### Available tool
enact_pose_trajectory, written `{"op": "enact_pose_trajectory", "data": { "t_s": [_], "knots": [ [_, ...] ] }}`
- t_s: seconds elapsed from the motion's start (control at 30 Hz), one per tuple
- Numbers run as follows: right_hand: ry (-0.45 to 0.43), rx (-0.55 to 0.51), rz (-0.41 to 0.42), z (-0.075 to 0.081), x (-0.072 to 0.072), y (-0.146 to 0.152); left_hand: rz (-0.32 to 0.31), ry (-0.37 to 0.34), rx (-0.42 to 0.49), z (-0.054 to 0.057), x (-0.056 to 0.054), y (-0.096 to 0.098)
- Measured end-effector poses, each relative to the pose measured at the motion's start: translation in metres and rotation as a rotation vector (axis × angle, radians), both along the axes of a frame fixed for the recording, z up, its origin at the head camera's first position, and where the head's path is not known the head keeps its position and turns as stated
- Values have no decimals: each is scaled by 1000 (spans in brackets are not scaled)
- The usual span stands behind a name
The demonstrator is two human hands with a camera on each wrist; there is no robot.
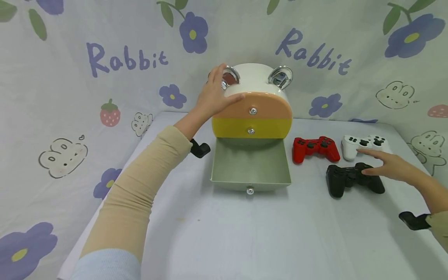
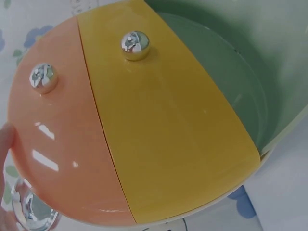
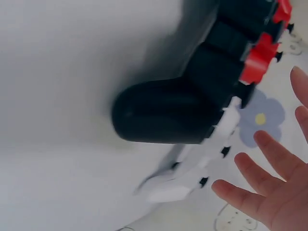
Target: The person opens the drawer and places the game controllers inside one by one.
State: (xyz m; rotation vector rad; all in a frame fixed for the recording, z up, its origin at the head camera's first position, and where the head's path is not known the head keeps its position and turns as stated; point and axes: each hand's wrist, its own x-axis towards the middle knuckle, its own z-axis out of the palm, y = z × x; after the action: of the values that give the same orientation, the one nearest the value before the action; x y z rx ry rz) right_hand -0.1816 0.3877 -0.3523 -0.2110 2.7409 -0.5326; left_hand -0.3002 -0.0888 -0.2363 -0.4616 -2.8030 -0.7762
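A small drawer cabinet (image 1: 252, 79) with a white rounded top and two chrome ear-shaped loops stands at the back centre. My left hand (image 1: 215, 93) rests on its upper left, beside the left chrome ear (image 1: 231, 76), thumb along the edge of the orange drawer (image 1: 231, 109). Below it, the yellow drawer (image 2: 163, 110) is closed and the green bottom drawer (image 1: 250, 159) is pulled out, with nothing inside. Over a black game controller (image 1: 350, 179) hovers my right hand (image 1: 393, 167), fingers spread and nothing held. In the right wrist view its fingers (image 3: 257, 175) are apart from the controller.
A red controller (image 1: 311, 147) lies just right of the cabinet, with a white controller (image 1: 367, 142) farther right, partly behind my right hand. A pale cloth covers the table (image 1: 245, 233). Behind hangs a printed curtain (image 1: 133, 23) with flowers and rabbits.
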Motion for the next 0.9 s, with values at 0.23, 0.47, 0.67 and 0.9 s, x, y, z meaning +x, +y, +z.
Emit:
{"op": "enact_pose_trajectory", "data": {
  "t_s": [0.23, 0.47, 0.67, 0.9],
  "knots": [
    [-59, -86, 9, -20, -2, 5, 2, 10, 1, -1, -2, 0],
    [-71, -134, 32, -35, -6, 6, 3, 1, 8, -1, -1, 0],
    [-73, -211, 87, -45, -5, 11, 6, 3, 1, -1, -1, 0],
    [-52, -224, 162, -50, -3, 9, 11, -5, 2, -1, -2, 0]
  ]
}}
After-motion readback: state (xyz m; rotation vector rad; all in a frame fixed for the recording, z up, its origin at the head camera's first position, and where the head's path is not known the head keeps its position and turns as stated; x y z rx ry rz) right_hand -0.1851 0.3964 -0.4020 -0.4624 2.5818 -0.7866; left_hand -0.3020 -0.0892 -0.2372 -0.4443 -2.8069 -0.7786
